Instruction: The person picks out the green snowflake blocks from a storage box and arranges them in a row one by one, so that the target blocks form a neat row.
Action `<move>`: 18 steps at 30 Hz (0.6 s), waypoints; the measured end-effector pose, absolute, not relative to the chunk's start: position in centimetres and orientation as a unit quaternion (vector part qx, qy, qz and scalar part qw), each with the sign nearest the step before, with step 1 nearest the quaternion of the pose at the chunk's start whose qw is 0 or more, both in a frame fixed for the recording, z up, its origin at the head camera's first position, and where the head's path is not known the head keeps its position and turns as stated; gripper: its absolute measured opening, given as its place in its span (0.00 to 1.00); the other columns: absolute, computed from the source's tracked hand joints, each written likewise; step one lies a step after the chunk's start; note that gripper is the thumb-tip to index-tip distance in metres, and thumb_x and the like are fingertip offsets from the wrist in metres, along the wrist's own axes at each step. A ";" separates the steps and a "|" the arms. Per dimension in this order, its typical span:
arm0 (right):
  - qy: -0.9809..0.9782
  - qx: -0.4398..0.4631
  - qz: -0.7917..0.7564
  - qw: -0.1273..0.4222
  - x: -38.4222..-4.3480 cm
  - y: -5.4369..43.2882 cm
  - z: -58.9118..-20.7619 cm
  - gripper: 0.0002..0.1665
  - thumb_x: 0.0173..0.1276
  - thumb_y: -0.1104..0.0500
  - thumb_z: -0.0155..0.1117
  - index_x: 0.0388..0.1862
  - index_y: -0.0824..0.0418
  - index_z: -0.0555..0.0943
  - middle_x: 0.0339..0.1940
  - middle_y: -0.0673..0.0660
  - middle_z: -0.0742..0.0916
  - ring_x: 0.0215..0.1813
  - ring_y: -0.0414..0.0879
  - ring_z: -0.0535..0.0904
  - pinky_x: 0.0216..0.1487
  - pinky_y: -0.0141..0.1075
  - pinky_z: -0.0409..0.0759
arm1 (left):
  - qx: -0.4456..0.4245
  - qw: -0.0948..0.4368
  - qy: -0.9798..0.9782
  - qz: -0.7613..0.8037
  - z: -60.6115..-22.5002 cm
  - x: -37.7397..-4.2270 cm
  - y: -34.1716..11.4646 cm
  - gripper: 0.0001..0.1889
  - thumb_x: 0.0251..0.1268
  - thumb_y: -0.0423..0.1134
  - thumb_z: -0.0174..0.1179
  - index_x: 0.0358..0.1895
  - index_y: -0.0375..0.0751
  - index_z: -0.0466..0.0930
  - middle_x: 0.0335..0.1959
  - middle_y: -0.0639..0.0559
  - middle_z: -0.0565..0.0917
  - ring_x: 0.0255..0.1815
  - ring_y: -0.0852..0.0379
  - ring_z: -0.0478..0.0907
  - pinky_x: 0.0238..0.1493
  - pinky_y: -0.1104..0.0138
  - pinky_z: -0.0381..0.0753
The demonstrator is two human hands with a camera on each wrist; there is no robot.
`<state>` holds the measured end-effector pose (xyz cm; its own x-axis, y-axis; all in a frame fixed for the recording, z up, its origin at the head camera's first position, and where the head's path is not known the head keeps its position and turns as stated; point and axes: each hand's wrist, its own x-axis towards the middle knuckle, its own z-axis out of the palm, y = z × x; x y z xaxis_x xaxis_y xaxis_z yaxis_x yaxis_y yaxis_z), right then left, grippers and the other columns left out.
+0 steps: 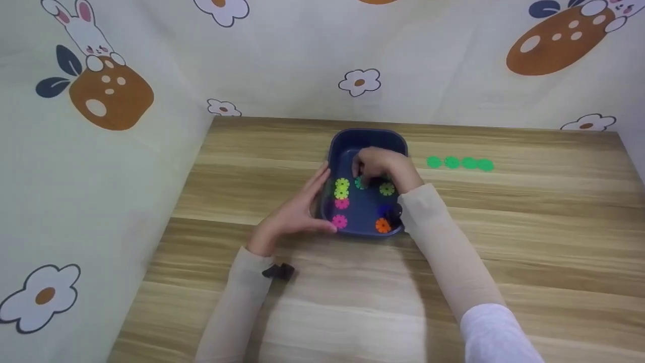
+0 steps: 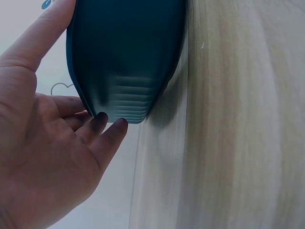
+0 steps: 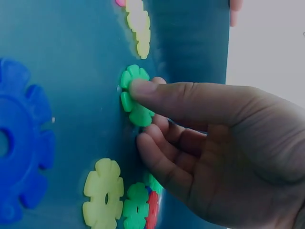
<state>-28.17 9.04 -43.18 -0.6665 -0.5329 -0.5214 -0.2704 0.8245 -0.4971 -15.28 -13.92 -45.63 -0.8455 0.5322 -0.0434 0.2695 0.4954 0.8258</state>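
Note:
A dark blue plastic basin (image 1: pixel 360 232) stands on the wooden table, with flower-shaped plastic pieces in it. My left hand (image 1: pixel 298 212) rests against its left side, fingers fairly straight along the outer wall and thumb at the near left corner. In the left wrist view, the fingertips (image 2: pixel 119 125) touch the basin's ribbed outside (image 2: pixel 131 98). Inside the basin, my right hand (image 1: pixel 380 164) pinches a green flower-shaped piece (image 3: pixel 135 76) between thumb and fingers. Yellow pieces (image 1: pixel 342 184), pink pieces (image 1: pixel 339 221), an orange piece (image 1: pixel 383 225) and a blue piece (image 3: pixel 24 138) lie about it.
Several green flower-shaped pieces (image 1: pixel 452 162) lie in a row on the table (image 1: pixel 534 212), right of the basin. A pale, patterned cloth (image 1: pixel 302 60) hangs behind and along the left. Under the right hand, green and red pieces (image 3: pixel 152 210) lie close together.

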 end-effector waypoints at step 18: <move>0.802 -0.293 -0.324 0.408 -28.4 8.9 -44.1 0.12 0.63 0.65 0.70 0.46 0.62 0.85 0.39 0.52 0.88 0.37 0.40 0.81 0.41 0.29 0.81 | 0.247 0.145 0.850 0.442 -45.8 -15.5 -14.0 0.68 0.44 0.57 0.79 0.82 0.46 0.37 0.84 0.59 0.34 0.84 0.51 0.37 0.82 0.51 0.49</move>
<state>-28.37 8.94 -44.11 -0.4945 -0.7345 -0.4648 -0.2056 0.6184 -0.7585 -15.51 -13.99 -45.83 -0.8363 0.5475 -0.0288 0.2908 0.4875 0.8233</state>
